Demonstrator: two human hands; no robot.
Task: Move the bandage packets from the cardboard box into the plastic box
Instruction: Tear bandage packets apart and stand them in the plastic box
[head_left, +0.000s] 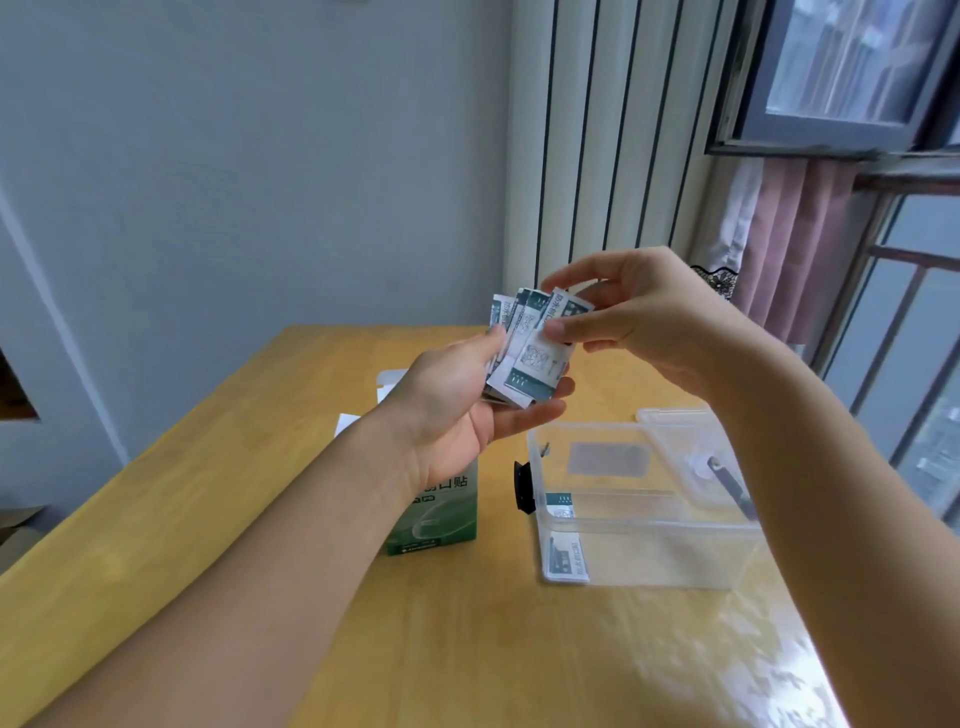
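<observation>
My left hand (457, 410) holds a fanned stack of white and teal bandage packets (519, 332) above the table. My right hand (634, 322) pinches the front packet (540, 358) of that stack between thumb and fingers. The green and white cardboard box (436, 519) stands upright under my left wrist, its flaps open at the back. To its right sits the clear plastic box (644, 551), open, with two packets (563, 540) lying against its left wall.
The plastic box's lid (691, 457) leans at its far right side, with a black clip (523, 487) on the left end. All stand on a wooden table (467, 649). A radiator, a window and a pink curtain are behind to the right.
</observation>
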